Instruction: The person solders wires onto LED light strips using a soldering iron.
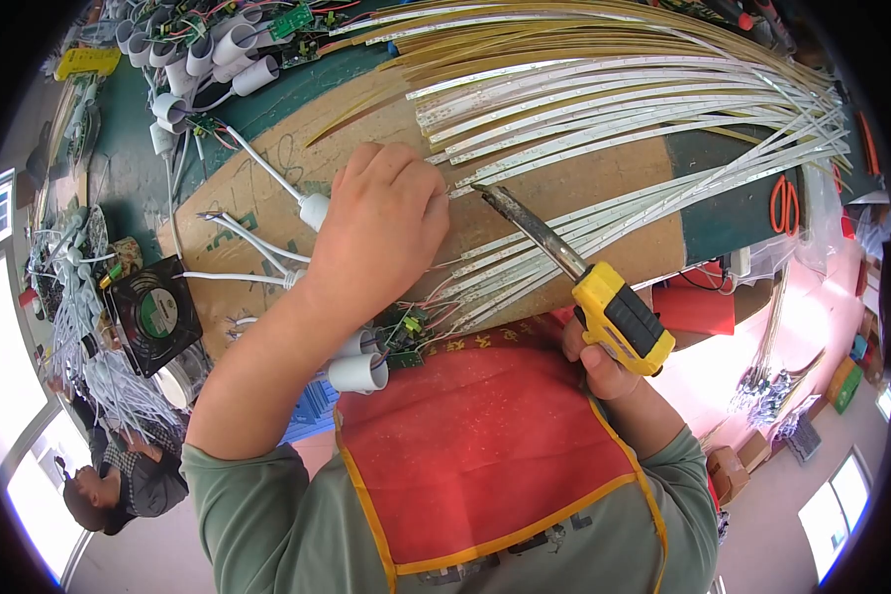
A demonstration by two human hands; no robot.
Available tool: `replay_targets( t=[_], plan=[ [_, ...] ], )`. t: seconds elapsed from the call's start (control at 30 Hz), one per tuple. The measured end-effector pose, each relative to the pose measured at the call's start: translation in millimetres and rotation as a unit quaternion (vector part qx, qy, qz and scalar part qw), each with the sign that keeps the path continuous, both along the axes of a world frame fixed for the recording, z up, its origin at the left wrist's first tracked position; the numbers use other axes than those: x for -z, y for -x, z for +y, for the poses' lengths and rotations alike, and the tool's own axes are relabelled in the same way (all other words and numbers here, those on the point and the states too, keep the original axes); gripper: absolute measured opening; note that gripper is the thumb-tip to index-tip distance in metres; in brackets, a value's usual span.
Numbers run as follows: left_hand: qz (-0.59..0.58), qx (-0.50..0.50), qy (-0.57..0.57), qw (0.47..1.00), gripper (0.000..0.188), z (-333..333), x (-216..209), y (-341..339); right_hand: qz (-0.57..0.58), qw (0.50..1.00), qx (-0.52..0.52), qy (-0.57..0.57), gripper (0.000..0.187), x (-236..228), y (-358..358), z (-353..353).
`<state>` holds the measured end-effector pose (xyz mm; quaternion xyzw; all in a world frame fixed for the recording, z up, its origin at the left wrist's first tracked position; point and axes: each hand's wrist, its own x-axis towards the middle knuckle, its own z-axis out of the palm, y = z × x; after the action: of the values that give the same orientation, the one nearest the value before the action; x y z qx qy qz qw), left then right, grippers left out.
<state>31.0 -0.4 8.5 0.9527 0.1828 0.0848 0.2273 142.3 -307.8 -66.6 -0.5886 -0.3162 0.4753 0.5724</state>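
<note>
My right hand (609, 371) grips a yellow and black soldering iron (619, 317). Its long metal barrel slants up and left, and the dark tip is close to the end of one white LED strip (525, 166). Left of that tip, my left hand (386, 213) is closed above the brown board, fingers curled down; whatever they pinch is hidden beneath them. Beside its wrist lies a white cylindrical housing (314, 210) on a white cable. Below the wrist, a small green circuit board (406, 346) with thin wires lies near another white housing (358, 374).
Many LED strips fan out across the brown board (257, 178). White housings with circuit boards (233, 49) crowd the far left. A black fan (155, 315) stands at the left edge, near bundled white cables (119, 366). Orange-handled scissors (784, 206) lie right. Another person (129, 475) is at lower left.
</note>
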Motion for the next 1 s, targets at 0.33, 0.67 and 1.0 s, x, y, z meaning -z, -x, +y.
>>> replay_targets(
  t=[0.33,0.67,1.0],
  plan=[
    [-0.008,-0.036,0.043,0.998,0.011,0.5,-2.1,1.3,0.017,1.000,-0.025,0.005,0.034,-5.3,-3.8,3.8],
    [-0.007,-0.010,0.016,1.000,0.010,3.0,-1.2,3.1,0.065,0.998,-0.020,-0.006,0.032,-8.2,-1.9,6.9],
    [-0.006,0.035,-0.010,0.999,0.007,8.2,1.7,3.1,-0.007,1.000,0.026,-0.007,0.029,-5.5,-0.9,5.4]
  ],
)
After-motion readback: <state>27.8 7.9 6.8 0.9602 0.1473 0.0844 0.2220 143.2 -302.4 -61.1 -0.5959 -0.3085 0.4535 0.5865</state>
